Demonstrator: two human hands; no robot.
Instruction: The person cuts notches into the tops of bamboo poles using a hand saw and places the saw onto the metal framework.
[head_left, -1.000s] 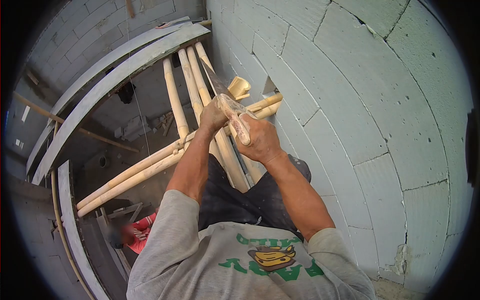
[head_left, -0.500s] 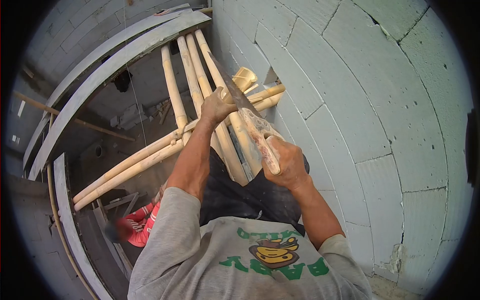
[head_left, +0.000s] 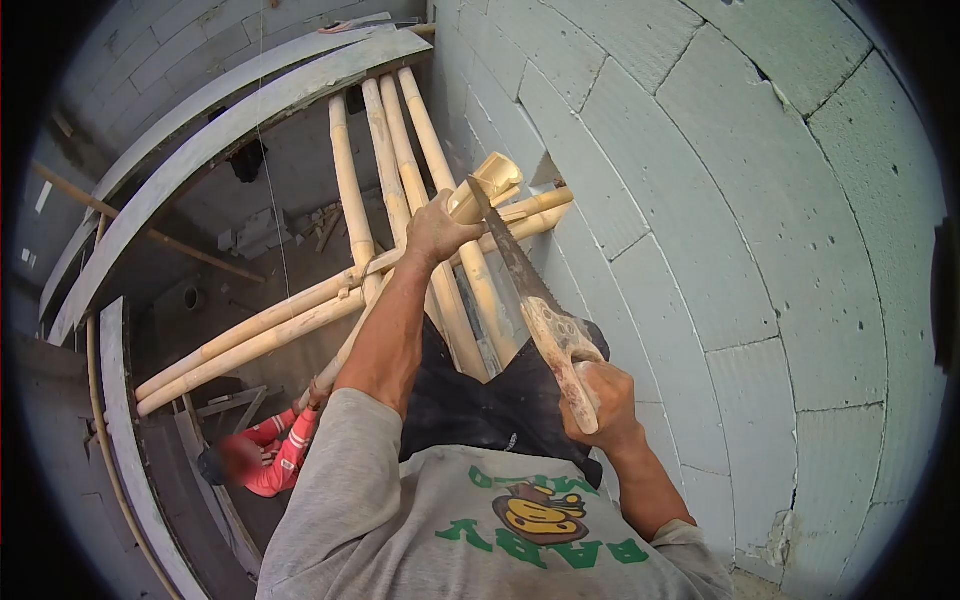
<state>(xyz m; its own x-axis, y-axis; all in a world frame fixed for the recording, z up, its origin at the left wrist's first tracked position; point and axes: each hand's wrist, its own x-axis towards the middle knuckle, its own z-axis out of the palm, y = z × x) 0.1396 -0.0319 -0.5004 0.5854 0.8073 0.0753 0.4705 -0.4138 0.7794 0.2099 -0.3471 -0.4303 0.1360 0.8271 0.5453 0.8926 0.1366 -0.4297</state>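
Observation:
My right hand (head_left: 606,398) is closed round the pale worn handle of a handsaw (head_left: 522,268), its toothed blade slanting up and left. The blade's tip lies against a bamboo pole (head_left: 467,206) near its split, cut end. My left hand (head_left: 437,232) is wrapped round that pole just below the blade. From my left hand the pole seems to run down behind my left forearm. Under my hands are several bamboo poles (head_left: 342,180) laid lengthwise, crossed by a pair of poles (head_left: 250,335) reaching a hole in the wall.
A light block wall (head_left: 700,230) rises on the right. Curved grey beams (head_left: 225,128) cross the upper left. Down at the left, a person in a red top (head_left: 275,465) has hands raised to a pole. Rubble (head_left: 255,235) lies on the floor below.
My right hand has drawn the saw down and back, so its tip now meets the pole. My left hand has left the saw handle and now grips the pole. The person below has raised their hands.

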